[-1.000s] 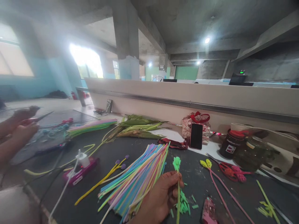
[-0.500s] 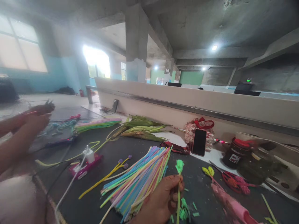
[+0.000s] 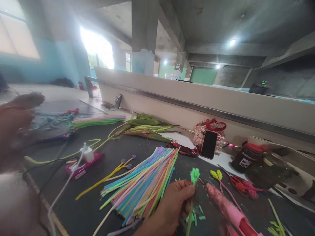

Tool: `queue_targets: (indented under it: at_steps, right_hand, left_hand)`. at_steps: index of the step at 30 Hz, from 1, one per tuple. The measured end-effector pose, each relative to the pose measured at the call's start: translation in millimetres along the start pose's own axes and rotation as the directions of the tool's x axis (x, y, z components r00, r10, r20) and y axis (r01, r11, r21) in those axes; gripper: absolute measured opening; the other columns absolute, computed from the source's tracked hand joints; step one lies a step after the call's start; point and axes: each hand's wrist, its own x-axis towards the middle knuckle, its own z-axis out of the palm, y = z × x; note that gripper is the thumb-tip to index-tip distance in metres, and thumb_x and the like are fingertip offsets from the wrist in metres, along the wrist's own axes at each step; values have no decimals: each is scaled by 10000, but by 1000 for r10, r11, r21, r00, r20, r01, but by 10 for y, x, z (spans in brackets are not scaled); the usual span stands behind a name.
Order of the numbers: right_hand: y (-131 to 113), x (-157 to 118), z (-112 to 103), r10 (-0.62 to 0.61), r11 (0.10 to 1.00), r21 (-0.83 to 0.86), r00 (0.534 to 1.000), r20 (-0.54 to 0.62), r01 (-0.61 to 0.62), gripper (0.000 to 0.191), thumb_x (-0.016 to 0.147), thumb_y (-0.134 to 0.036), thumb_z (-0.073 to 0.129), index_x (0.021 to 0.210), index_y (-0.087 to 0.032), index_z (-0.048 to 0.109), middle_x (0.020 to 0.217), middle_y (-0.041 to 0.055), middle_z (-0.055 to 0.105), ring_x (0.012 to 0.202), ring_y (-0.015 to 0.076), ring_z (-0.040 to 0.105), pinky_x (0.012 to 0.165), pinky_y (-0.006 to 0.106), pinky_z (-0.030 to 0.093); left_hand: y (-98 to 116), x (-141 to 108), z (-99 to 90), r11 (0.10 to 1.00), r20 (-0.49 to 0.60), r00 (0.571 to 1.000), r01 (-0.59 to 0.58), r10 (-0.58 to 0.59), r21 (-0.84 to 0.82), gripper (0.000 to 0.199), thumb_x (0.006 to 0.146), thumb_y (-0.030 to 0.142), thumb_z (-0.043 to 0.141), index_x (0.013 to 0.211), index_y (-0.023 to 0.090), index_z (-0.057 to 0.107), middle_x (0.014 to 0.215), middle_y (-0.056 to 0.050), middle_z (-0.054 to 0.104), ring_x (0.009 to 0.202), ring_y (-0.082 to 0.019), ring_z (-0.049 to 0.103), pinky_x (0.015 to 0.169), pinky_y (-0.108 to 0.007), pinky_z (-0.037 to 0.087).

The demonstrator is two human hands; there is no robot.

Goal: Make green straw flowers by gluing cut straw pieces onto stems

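My left hand [image 3: 176, 203], reaching in from the bottom, is closed in a pinch on a green pipe cleaner stem [image 3: 190, 216]. The stem stands upright, topped by a tuft of short green pieces [image 3: 195, 175]. Right beside that tuft is the dark tip of a pink hot glue gun [image 3: 225, 205]; I cannot tell whether they touch. The gun's rear end runs out of the frame at the bottom, and my right hand is not seen. Cut green bits [image 3: 193, 218] lie under my left hand. A big bundle of pastel pipe cleaners [image 3: 145, 183] lies to its left.
Scissors [image 3: 236, 183] and a yellow-tipped pink stem [image 3: 216, 174] lie right. Behind are a phone [image 3: 208, 145], a dark jar [image 3: 246, 159] and corn husks [image 3: 147, 126]. Left are a purple-headed yellow stem [image 3: 105, 183], a pink power strip [image 3: 85, 164] and another person's blurred hands [image 3: 22, 108].
The glue gun has moved left and up, its tip now close to the green tuft. My left hand still grips the stem. The view has shifted slightly, and the other person's hands have moved left.
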Motion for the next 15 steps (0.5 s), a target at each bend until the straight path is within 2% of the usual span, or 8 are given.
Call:
queue_targets:
  at_steps: [4, 8, 12, 15]
  right_hand:
    - [27, 50, -2, -7, 999, -52, 999, -42, 5, 74, 692, -267, 650, 734, -263, 711, 817, -41, 717, 918, 243, 608, 771, 316, 484]
    - [-26, 25, -25, -89, 986, -148, 993, -76, 77, 113, 726, -256, 610, 779, -253, 710, 803, -34, 718, 892, 225, 620, 759, 302, 496]
    - [-50, 0, 48, -125, 979, -171, 989, -77, 111, 122, 746, -249, 587, 731, -243, 708, 725, -34, 719, 867, 225, 634, 718, 299, 519]
    - [-46, -17, 160, -242, 946, -254, 959, -145, 200, 133, 752, -253, 577, 722, -224, 703, 690, -28, 716, 774, 213, 661, 644, 295, 545]
  left_hand:
    - [19, -54, 40, 1000, -33, 999, -21, 20, -13, 259, 664, 389, 579, 588, 162, 481, 390, 76, 393, 328, -31, 270, 365, -182, 128]
    - [48, -96, 78, 999, -64, 997, -48, 49, 17, 265, 672, 383, 577, 571, 154, 492, 383, 76, 389, 324, -28, 268, 363, -179, 135]
    - [52, -81, 83, 995, -69, 994, -78, 82, 60, 249, 671, 373, 574, 578, 153, 501, 382, 80, 376, 320, -32, 275, 349, -177, 152]
    - [20, -44, 55, 990, -56, 992, -110, 115, 84, 268, 672, 402, 567, 587, 157, 500, 366, 89, 357, 305, -33, 262, 339, -180, 150]
